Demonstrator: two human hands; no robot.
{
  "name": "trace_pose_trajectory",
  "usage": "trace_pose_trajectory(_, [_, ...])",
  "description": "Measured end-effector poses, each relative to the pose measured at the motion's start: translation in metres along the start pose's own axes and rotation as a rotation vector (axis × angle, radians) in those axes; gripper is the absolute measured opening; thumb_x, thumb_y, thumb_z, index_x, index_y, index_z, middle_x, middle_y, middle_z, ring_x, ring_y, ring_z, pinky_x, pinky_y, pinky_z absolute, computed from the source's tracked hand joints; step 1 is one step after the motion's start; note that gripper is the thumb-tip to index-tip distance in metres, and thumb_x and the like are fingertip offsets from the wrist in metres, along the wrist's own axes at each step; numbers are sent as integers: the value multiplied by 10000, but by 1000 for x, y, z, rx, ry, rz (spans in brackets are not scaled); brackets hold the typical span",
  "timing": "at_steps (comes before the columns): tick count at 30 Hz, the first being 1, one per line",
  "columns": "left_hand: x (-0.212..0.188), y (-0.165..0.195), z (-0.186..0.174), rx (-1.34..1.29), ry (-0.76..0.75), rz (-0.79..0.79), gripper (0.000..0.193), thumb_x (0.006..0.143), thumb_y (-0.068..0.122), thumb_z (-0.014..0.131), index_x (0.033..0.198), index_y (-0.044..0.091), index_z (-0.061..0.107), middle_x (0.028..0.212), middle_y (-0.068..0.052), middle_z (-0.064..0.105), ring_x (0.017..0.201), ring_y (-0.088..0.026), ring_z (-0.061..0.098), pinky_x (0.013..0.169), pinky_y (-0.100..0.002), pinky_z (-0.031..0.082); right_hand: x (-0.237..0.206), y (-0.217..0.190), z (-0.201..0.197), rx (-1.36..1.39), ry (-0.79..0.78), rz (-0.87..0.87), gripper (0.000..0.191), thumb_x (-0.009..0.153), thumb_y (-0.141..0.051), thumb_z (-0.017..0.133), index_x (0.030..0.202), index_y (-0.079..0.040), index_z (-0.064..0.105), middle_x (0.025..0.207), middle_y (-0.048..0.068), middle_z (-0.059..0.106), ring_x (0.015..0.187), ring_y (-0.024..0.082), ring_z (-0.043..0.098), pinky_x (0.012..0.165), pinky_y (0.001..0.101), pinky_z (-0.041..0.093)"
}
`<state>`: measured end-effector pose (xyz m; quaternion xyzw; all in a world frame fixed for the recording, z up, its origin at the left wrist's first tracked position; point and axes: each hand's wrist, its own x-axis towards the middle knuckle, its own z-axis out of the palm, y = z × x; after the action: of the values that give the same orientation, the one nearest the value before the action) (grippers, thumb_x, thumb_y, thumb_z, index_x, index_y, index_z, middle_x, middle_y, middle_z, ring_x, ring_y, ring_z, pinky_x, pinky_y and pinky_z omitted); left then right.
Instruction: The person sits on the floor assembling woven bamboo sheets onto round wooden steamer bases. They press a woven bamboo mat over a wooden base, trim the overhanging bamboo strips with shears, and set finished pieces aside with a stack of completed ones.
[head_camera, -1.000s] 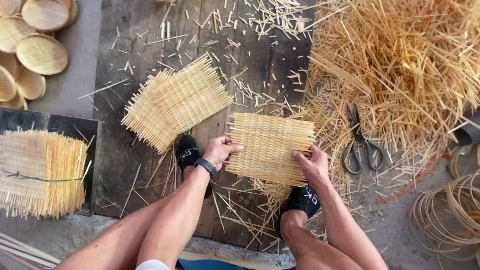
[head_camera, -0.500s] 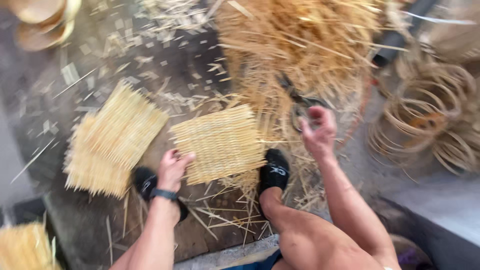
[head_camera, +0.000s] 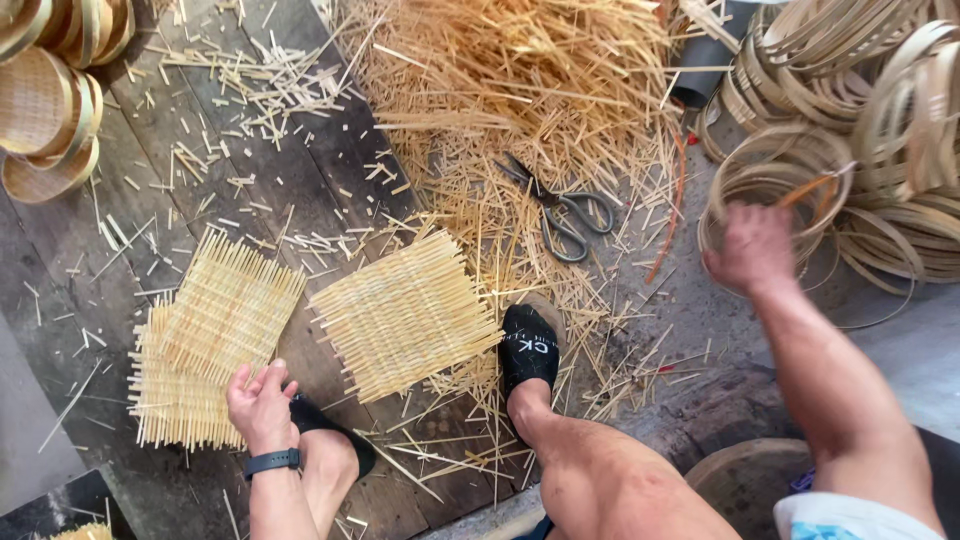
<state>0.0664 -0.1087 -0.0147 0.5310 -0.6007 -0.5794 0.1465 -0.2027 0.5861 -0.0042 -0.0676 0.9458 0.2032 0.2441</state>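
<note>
A square woven bamboo mat (head_camera: 405, 310) lies flat on the dark wooden boards between my feet. My left hand (head_camera: 260, 400) rests by my left foot, fingers loosely apart and holding nothing, its fingertips at the edge of a stack of similar mats (head_camera: 205, 340). My right hand (head_camera: 750, 250) is stretched out to the right, blurred, over the rim of a bamboo hoop (head_camera: 775, 180) in a pile of hoops. Whether it grips the hoop is unclear. Scissors (head_camera: 562, 212) lie open on the straw between the mat and the hoops.
A big heap of bamboo strips (head_camera: 520, 80) fills the top middle, with cut bits scattered over the boards. Round woven trays (head_camera: 45, 110) are stacked at top left. Coiled hoops (head_camera: 890, 130) crowd the top right. My feet wear black slippers (head_camera: 528, 345).
Both hands have left the woven mat. My right hand has swung right, past the scissors, to the hoops. My left hand has drawn back beside my left foot. The view turned right.
</note>
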Motion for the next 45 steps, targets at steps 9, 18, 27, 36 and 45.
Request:
trace_pose_trajectory(9, [-9, 2, 14, -11, -47, 27, 628, 911, 41, 756, 1463, 32, 457, 1233, -122, 612, 972, -173, 672, 750, -319, 598, -66, -76, 5, 655, 240, -436, 437, 793, 25, 582, 1182, -137, 695, 1069, 109, 720, 987, 318, 680, 890, 436, 548])
trace_pose_trajectory(18, [-9, -2, 16, -27, -88, 42, 636, 906, 13, 748, 1471, 9, 455, 1210, -117, 599, 959, -178, 668, 751, -320, 598, -73, -85, -34, 862, 625, -452, 326, 757, -218, 834, 1013, -40, 738, 1002, 145, 718, 947, 326, 666, 832, 431, 539])
trace_pose_trajectory(27, [11, -21, -6, -28, -55, 56, 664, 917, 19, 764, 1493, -1, 435, 1214, -138, 614, 944, -177, 673, 741, -319, 597, 20, 59, -46, 2038, 711, 482, 140, 1020, -93, 597, 1148, -38, 611, 919, 54, 702, 736, 156, 689, 586, 316, 591])
trace_pose_trajectory(36, [12, -5, -11, 104, 109, 77, 675, 895, -17, 806, 1478, -36, 467, 1234, -206, 601, 919, -257, 702, 693, -385, 627, 108, 122, -51, 2107, 350, 531, 324, 1034, -178, 620, 1295, 10, 575, 1218, 196, 650, 1057, 337, 691, 745, 433, 614])
trace_pose_trajectory(45, [27, 3, -25, 244, 120, 148, 701, 920, -25, 788, 1493, -54, 386, 1303, -223, 546, 939, -308, 697, 692, -417, 633, 119, 104, -76, 2362, 468, 644, 445, 1016, -395, 542, 1365, -119, 553, 1222, 78, 670, 1116, 259, 640, 851, 462, 564])
